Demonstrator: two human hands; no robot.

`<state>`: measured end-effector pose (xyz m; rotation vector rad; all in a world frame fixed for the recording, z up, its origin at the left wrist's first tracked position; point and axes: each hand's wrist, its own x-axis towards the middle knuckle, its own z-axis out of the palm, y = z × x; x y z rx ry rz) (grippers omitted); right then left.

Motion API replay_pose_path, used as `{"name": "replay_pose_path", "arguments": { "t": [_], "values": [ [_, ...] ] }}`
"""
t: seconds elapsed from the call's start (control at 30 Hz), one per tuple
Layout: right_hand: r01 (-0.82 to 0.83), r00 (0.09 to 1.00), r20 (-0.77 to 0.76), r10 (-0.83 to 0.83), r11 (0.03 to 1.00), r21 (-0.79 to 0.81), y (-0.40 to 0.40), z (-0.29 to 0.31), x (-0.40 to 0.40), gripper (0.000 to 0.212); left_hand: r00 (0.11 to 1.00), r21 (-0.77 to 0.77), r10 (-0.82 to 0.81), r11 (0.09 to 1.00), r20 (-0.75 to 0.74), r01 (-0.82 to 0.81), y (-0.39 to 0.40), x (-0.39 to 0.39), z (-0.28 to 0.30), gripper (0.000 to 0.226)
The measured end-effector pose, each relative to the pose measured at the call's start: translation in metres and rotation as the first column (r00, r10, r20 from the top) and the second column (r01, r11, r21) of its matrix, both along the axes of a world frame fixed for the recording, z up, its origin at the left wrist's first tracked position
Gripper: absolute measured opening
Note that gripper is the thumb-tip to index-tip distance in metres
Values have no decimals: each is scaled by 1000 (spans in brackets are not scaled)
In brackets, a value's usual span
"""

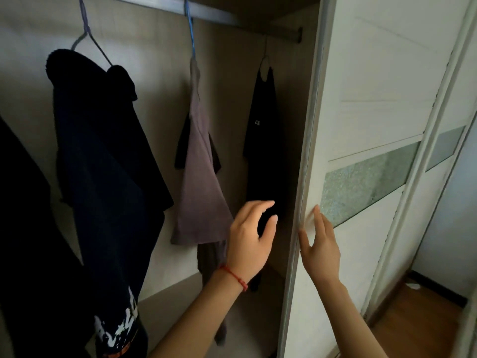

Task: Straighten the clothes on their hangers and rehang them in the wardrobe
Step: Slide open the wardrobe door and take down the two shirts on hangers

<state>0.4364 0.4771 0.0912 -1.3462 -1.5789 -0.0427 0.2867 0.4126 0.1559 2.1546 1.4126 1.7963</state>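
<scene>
Three hung garments across the upper frame: navy tee (103, 156), grey top (200, 177), black tee (263, 140) (each on one hanger). Left hand (251, 236) reaches, fingers loosely spread, holding nothing. Right hand (320, 241) lies flat and open against the door (374, 99).

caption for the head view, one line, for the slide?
Left hand reaches toward the black shirt hanging on the wardrobe rail while the right hand rests on the sliding door.

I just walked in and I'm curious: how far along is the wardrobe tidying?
Done: three garments hang on the rail. In hand: the left hand reaches toward the black T-shirt; the right hand rests on the sliding door. Left: the dark printed shirt and grey top hang crooked.
</scene>
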Motion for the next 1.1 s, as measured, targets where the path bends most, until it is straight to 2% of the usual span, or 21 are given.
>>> {"name": "replay_pose_path", "arguments": {
  "t": [0.07, 0.2, 0.3, 0.37, 0.43, 0.47, 0.57, 0.63, 0.7, 0.8, 0.9, 1.0, 1.1],
  "values": [
    [23, 1000, -10, -23, 999, -28, 9, 2, 9, 59, 997, 179, 42, 983, -59, -31, 1, -3, 32, 30],
    [66, 997, -23, -68, 995, -72, 27, 7, 25, 57, 962, 473, 206, 876, -182, -98, 1, -13, 102, 21],
    [55, 998, 3, -55, 997, -51, 34, 5, 29, 56, 907, 592, 378, 780, -185, -204, 10, -28, 149, 21],
    [43, 999, 7, -43, 998, -38, 35, 2, 27, 55, 881, 603, 459, 737, -114, -306, 18, -41, 174, 21],
    [49, 999, -22, -50, 998, -29, 37, 1, 26, 54, 869, 520, 494, 748, -21, -413, 28, -53, 194, 24],
    [56, 998, -42, -57, 998, -27, 37, 1, 25, 54, 878, 440, 479, 784, 20, -438, 34, -59, 202, 25],
    [60, 994, -90, -65, 997, -52, 39, 3, 22, 55, 897, 155, 428, 884, 111, -441, 55, -74, 219, 31],
    [56, 989, -136, -61, 997, -44, 38, 7, 19, 58, 892, -6, 431, 901, 132, -434, 68, -81, 223, 36],
    [53, 985, -168, -43, 997, 53, 37, 17, 14, 61, 892, -114, 433, 900, 131, -420, 77, -83, 223, 41],
    [30, 992, -127, 11, 950, 312, 34, 54, 2, 49, 892, -166, 434, 896, 127, -412, 84, -84, 223, 41],
    [-100, 992, -18, 122, 885, 454, 39, 110, -18, 39, 893, -183, 425, 899, 145, -398, 86, -86, 227, 8],
    [-214, 969, -27, 245, 890, 402, 54, 171, -38, 37, 893, -238, 435, 885, 117, -400, 95, -94, 232, 12],
    [-242, 935, -206, 290, 942, 232, 85, 229, -53, 40, 883, -307, 464, 853, 78, -421, 103, -102, 238, 24]
  ]
}}
